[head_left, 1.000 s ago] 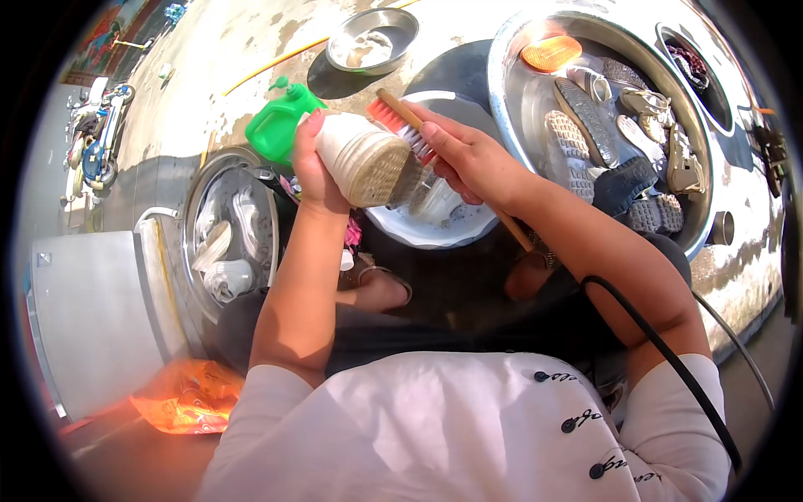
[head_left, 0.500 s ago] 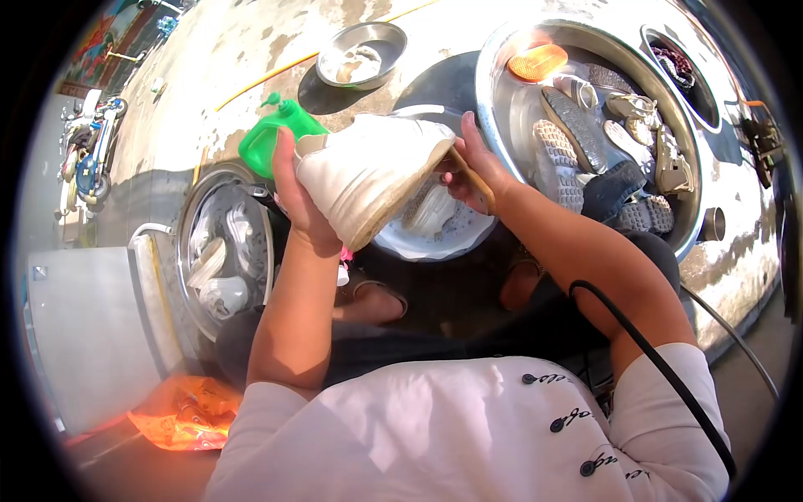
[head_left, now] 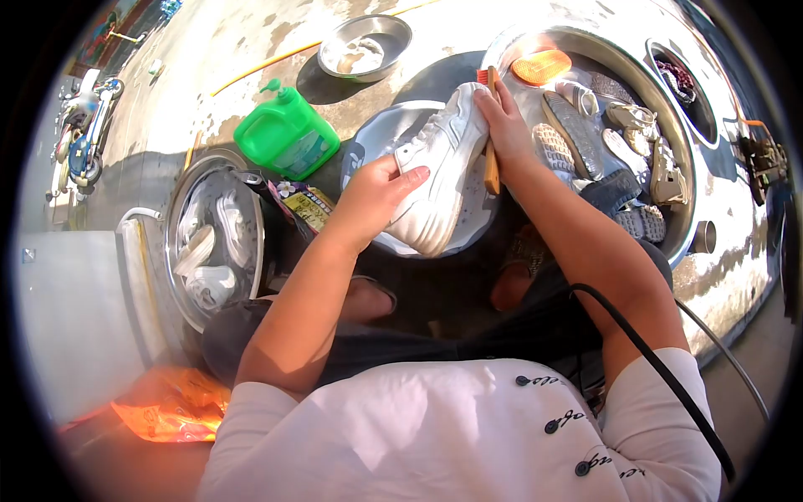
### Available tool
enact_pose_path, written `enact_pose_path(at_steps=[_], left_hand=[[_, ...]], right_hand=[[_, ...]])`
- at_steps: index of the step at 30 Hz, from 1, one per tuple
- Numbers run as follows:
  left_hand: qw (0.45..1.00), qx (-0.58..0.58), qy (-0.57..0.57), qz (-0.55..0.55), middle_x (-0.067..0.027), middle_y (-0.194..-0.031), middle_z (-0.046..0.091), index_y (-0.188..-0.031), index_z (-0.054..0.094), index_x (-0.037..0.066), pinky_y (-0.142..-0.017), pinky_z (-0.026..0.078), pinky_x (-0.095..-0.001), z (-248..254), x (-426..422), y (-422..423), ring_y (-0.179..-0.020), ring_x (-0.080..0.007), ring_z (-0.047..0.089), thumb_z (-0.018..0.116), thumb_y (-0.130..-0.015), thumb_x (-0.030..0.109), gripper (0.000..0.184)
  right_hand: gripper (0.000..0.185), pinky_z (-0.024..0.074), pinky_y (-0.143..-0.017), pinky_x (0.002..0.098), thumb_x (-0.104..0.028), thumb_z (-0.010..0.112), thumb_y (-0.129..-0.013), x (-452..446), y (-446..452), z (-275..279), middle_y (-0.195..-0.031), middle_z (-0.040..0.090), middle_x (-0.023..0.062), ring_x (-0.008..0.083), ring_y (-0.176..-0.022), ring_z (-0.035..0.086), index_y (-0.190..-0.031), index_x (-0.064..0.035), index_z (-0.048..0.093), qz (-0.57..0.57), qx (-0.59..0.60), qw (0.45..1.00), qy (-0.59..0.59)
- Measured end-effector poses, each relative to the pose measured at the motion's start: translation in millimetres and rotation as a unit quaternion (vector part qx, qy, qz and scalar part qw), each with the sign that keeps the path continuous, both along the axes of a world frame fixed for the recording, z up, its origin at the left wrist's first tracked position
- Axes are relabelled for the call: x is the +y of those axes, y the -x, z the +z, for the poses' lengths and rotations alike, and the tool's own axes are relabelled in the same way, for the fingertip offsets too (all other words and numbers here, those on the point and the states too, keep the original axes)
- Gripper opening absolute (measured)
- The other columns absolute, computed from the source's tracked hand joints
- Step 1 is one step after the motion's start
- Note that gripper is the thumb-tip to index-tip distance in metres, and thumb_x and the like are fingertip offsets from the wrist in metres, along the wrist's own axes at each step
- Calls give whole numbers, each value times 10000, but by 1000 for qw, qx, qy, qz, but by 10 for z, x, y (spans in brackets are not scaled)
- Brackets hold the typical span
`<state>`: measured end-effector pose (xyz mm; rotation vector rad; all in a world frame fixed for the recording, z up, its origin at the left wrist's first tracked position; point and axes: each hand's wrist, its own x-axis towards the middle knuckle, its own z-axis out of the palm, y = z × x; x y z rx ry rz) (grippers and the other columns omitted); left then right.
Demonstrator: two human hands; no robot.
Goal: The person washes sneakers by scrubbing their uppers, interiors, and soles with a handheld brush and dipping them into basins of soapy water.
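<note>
A white sneaker (head_left: pixel 443 180) is held over a white basin (head_left: pixel 355 159), its laced upper side turned up and its toe pointing away. My left hand (head_left: pixel 372 201) is closed round the heel end, thumb on top. My right hand (head_left: pixel 508 125) grips a wooden scrub brush (head_left: pixel 492 171) with red bristles, held upright along the sneaker's right side. The right thumb also rests at the sneaker's toe. The sneaker covers much of the basin.
Left are a green jug (head_left: pixel 288 134) and a metal basin (head_left: pixel 171 226) of white shoes. Right, a large metal tub (head_left: pixel 690 217) holds several shoes and an orange brush (head_left: pixel 542 67). A metal bowl (head_left: pixel 393 71) stands farther off. A dark cable (head_left: pixel 640 351) crosses my right arm.
The sneaker has moved right and been turned from its side, so its upper now faces me. My left hand has shifted right with it; the brush now stands upright beside the toe.
</note>
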<state>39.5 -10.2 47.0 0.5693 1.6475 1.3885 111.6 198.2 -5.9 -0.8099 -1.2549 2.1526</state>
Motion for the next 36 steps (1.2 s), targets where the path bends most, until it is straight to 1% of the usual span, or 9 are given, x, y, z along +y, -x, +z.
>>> enact_pose_path(at_steps=[5, 9, 11, 18, 23, 26, 29, 31, 36], left_hand=[[992, -27, -54, 114, -89, -1073, 681, -1162, 615, -34, -850, 499, -283, -226, 41, 162, -936, -141, 647, 571, -950, 113, 262], [962, -88, -147, 212, -114, -1120, 654, -1222, 570, -22, -881, 492, -309, -223, -33, 408, -983, -181, 638, 522, -963, 110, 295], [955, -46, -136, 261, -122, -1140, 642, -1229, 561, -24, -904, 484, -323, -265, -56, 462, -1005, -193, 632, 518, -960, 107, 302], [976, -19, -145, 160, -110, -1108, 638, -1201, 553, -49, -899, 473, -308, -400, 42, 105, -996, -173, 613, 519, -942, 112, 307], [964, -31, -180, 191, -88, -1040, 642, -1137, 577, -47, -834, 478, -278, -341, -89, 401, -896, -140, 611, 539, -927, 127, 275], [970, 4, -157, 183, -109, -951, 650, -1053, 592, -15, -778, 481, -299, -294, -105, 328, -862, -153, 613, 553, -925, 144, 208], [959, 282, -10, 12, -205, -789, 583, -903, 549, 23, -678, 447, -418, -279, -74, 152, -731, -345, 584, 596, -896, 176, 161], [871, 487, -30, -63, -208, -818, 621, -907, 566, 27, -700, 457, -461, -207, -107, 39, -780, -383, 595, 622, -860, 156, 148], [798, 585, -14, -142, -177, -867, 650, -936, 600, 32, -785, 471, -473, -142, -136, 34, -860, -352, 624, 650, -820, 146, 170]], right_hand=[[731, 462, -898, 277, -235, 658, -917, -236, -103, 207, -1314, 525, 124, 155, -1023, 557, -1517, -81, 271, 46, -159, 943, -288], [682, 413, -1002, 411, -141, 591, -953, -871, -386, 89, -1301, 535, 273, 413, -1175, 544, -1533, -172, 234, 260, 7, 837, -481], [644, 346, -1089, 359, -143, 547, -989, -1056, -443, 149, -1499, 394, 192, 337, -1362, 421, -1543, -137, 220, 334, -59, 850, -404], [496, 446, -941, 365, -256, 463, -1031, -377, 3, 293, -1229, 594, 264, 407, -1125, 587, -1507, -263, 326, 210, -265, 857, -390], [511, 348, -1075, 322, -236, 456, -1036, -1011, -315, 162, -1417, 494, 203, 299, -1313, 486, -1524, -222, 306, 239, -122, 889, -371], [499, 416, -997, 360, -258, 452, -1031, -761, -137, 236, -1292, 573, 234, 354, -1187, 560, -1512, -225, 324, 214, -179, 893, -353], [509, 453, -938, 395, -377, 449, -1018, -169, 84, 320, -1206, 619, 246, 413, -1136, 579, -1495, -226, 353, 151, -221, 879, -396], [657, 452, -948, 397, -468, 566, -950, 139, 126, 158, -1164, 655, 222, 386, -1118, 612, -1508, -211, 332, 123, -195, 868, -439], [881, 485, -632, 334, -363, 769, -801, 197, -28, 292, -892, 636, 81, 205, -764, 619, -1522, -207, 289, 140, -170, 923, -314]])
